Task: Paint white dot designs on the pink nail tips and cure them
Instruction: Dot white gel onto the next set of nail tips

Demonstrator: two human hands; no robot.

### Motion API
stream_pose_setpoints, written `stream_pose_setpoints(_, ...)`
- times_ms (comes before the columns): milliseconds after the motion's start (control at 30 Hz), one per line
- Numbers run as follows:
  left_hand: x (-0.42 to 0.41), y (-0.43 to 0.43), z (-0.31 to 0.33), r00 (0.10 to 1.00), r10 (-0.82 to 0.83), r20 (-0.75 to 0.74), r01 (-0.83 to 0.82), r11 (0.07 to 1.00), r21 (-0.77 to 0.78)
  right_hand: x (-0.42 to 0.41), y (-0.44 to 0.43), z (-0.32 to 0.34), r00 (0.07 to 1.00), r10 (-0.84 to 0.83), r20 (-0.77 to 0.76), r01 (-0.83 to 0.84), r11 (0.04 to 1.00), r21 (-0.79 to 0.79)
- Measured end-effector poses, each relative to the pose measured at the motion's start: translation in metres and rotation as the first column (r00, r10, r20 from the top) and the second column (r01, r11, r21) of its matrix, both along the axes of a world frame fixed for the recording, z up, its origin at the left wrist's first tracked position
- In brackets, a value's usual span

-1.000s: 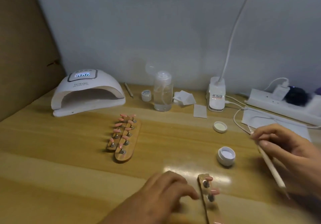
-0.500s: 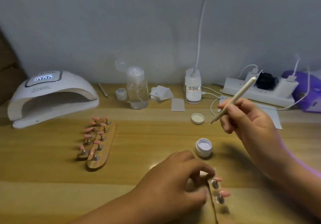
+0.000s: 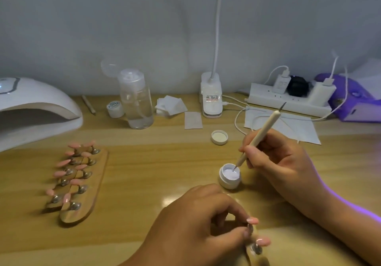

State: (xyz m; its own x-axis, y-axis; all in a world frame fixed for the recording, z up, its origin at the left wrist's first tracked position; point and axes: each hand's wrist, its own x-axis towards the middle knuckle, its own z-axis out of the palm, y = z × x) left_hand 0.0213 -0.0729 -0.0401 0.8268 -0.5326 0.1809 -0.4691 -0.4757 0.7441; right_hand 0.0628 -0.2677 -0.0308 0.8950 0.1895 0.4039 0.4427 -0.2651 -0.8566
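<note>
Gleaming nail tips — pink, oval.

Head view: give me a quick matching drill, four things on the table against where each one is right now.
1 dotting tool
2 loose lid
3 curing lamp
4 nail-tip strip

A far left of the table
B tip in the open white gel pot
C open side up, beyond the pot
D gripped by the left hand, near edge

Pairs: 1-B, 2-C, 3-A, 4-D

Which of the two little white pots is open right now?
The near pot, with the dotting tool tip dipped in it; the other pot, by the clear bottle, is capped.
</note>
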Motion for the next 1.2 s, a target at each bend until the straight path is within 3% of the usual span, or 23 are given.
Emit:
stream_pose_setpoints(400,0.002,-0.002,0.003,0.989,0.07,-0.129,-0.081,0.993,-0.08,0.002,0.001,-0.003,0.993,0.047,0.108,-0.03,0.987,-0.157)
stream_pose_setpoints(700,0.003,0.005,0.006,0.908,-0.007,-0.418,-0.2,0.871,-0.449,0.004,0.001,-0.005,0.996,0.058,0.073,-0.044,0.984,-0.175)
stream_pose_setpoints(967,-0.001,-0.009,0.01,0.87,0.103,-0.482,-0.416,0.679,-0.605,-0.006,0.001,0.011,0.996,0.008,-0.085,0.014,0.969,0.247)
stream_pose_setpoints(1067,-0.001,-0.022,0.006,0.902,0.123,-0.414,-0.363,0.736,-0.571,-0.005,-0.002,0.018,0.982,-0.001,-0.187,0.068,0.934,0.35)
stream_pose_setpoints(1200,-0.003,-0.017,0.007,0.873,0.123,-0.472,-0.391,0.754,-0.528,-0.007,-0.005,0.015,0.943,0.058,-0.329,0.112,0.873,0.475)
